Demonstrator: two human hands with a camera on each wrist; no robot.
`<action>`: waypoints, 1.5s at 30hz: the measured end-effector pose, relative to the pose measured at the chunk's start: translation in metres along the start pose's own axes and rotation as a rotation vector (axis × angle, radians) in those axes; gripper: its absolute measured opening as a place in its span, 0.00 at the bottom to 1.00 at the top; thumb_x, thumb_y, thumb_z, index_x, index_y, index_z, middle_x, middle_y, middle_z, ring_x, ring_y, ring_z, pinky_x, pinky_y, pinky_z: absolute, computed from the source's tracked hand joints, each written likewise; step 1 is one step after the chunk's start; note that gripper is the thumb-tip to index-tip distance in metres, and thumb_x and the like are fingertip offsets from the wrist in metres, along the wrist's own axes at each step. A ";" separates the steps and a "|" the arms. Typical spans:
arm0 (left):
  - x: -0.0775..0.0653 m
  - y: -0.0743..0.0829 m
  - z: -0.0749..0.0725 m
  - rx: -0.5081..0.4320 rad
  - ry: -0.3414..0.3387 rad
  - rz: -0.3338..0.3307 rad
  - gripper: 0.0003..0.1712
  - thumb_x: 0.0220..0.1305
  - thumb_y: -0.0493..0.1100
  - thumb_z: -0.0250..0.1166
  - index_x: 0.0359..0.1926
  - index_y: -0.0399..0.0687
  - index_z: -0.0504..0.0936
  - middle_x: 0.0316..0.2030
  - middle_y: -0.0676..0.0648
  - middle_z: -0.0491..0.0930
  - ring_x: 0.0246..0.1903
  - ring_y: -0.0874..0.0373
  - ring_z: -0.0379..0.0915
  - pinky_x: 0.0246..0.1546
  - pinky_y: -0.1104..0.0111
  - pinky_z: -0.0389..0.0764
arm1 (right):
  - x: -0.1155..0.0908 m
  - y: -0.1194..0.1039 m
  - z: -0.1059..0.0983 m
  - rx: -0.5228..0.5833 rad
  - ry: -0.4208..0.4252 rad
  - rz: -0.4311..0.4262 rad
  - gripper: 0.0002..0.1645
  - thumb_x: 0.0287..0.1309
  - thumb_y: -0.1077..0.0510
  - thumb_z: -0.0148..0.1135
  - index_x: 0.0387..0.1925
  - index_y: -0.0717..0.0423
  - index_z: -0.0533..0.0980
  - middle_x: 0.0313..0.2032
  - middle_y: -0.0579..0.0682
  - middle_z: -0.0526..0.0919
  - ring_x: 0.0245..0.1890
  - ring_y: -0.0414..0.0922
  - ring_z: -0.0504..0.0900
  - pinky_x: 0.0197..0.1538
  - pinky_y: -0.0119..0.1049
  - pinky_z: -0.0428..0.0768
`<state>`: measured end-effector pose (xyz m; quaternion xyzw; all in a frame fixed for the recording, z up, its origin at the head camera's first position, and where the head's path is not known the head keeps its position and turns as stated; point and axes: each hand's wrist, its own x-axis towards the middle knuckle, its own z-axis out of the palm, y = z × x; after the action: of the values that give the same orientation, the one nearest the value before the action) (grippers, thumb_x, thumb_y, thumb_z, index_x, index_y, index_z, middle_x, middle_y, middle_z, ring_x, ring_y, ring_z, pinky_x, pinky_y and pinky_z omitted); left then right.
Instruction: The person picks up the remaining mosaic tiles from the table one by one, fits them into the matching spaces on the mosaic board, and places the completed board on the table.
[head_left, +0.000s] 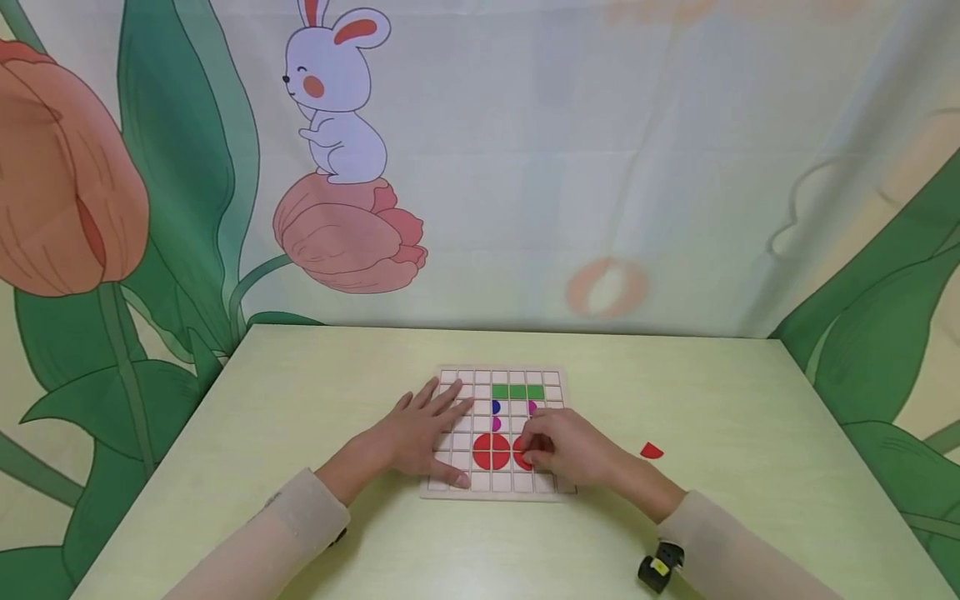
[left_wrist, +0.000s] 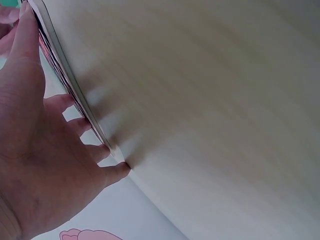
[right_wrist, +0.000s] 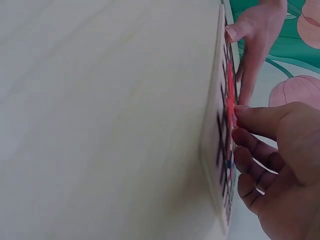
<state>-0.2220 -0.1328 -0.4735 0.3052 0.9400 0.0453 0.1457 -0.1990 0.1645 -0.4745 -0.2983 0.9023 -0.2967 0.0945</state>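
A square board [head_left: 480, 482] marked with a grid lies flat on the table. My left hand [head_left: 418, 435] rests on its left side with the fingers spread; the left wrist view shows the fingertips along the board's edge. Bent fingers of my right hand [head_left: 573, 447] pinch at a red piece [head_left: 519, 456] on the board, partly hidden beneath them. Left of it, several red quarter pieces form a full red circle [head_left: 491, 452]. Higher up are a green row [head_left: 517, 392], a blue half-round [head_left: 496, 407] and a magenta half-round [head_left: 496, 424]. Another magenta piece [head_left: 532, 407] shows just above my right hand.
A loose red quarter piece [head_left: 652, 451] lies on the pale table [head_left: 337, 375], right of the board and close to my right forearm. A black device [head_left: 660, 567] is strapped at the right wrist. Behind the table hangs a printed curtain [head_left: 510, 167].
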 end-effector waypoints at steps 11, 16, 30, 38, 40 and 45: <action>0.001 -0.001 0.002 0.016 0.015 0.009 0.73 0.52 0.86 0.66 0.87 0.59 0.46 0.86 0.46 0.37 0.83 0.36 0.30 0.77 0.34 0.50 | -0.030 0.028 -0.059 -0.056 0.073 0.051 0.06 0.64 0.62 0.75 0.42 0.53 0.86 0.34 0.38 0.79 0.36 0.42 0.77 0.37 0.32 0.79; 0.001 -0.001 0.002 0.005 0.020 0.007 0.73 0.51 0.86 0.66 0.87 0.59 0.46 0.86 0.46 0.36 0.83 0.36 0.30 0.77 0.34 0.49 | -0.048 0.052 -0.074 -0.095 0.097 0.065 0.07 0.63 0.62 0.76 0.40 0.51 0.85 0.34 0.37 0.80 0.35 0.40 0.77 0.38 0.33 0.80; 0.004 -0.004 0.006 0.020 0.014 0.004 0.73 0.51 0.87 0.64 0.87 0.61 0.45 0.86 0.47 0.35 0.83 0.37 0.29 0.77 0.34 0.48 | -0.095 0.094 -0.087 -0.061 0.061 0.157 0.06 0.63 0.62 0.75 0.39 0.51 0.85 0.34 0.41 0.81 0.35 0.41 0.79 0.38 0.32 0.81; 0.003 -0.003 0.004 0.019 0.010 0.000 0.73 0.51 0.87 0.64 0.87 0.61 0.44 0.86 0.47 0.35 0.83 0.37 0.28 0.77 0.34 0.48 | -0.104 0.099 -0.087 -0.048 0.012 0.144 0.11 0.59 0.61 0.79 0.42 0.52 0.84 0.37 0.43 0.80 0.37 0.42 0.77 0.41 0.32 0.81; 0.003 -0.003 0.004 0.020 0.006 -0.002 0.73 0.51 0.87 0.64 0.87 0.61 0.44 0.86 0.47 0.35 0.83 0.37 0.28 0.77 0.34 0.47 | -0.104 0.100 -0.085 -0.049 0.017 0.145 0.12 0.59 0.61 0.79 0.41 0.52 0.83 0.37 0.43 0.80 0.37 0.42 0.77 0.41 0.32 0.81; 0.003 -0.003 0.003 0.016 0.005 0.001 0.73 0.51 0.86 0.65 0.87 0.61 0.45 0.86 0.47 0.36 0.83 0.37 0.28 0.77 0.34 0.48 | -0.104 0.099 -0.083 -0.041 0.021 0.153 0.11 0.60 0.62 0.78 0.41 0.52 0.83 0.38 0.43 0.80 0.38 0.42 0.77 0.42 0.32 0.82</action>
<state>-0.2246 -0.1334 -0.4777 0.3066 0.9406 0.0386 0.1408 -0.1923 0.3297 -0.4672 -0.2270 0.9293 -0.2732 0.1011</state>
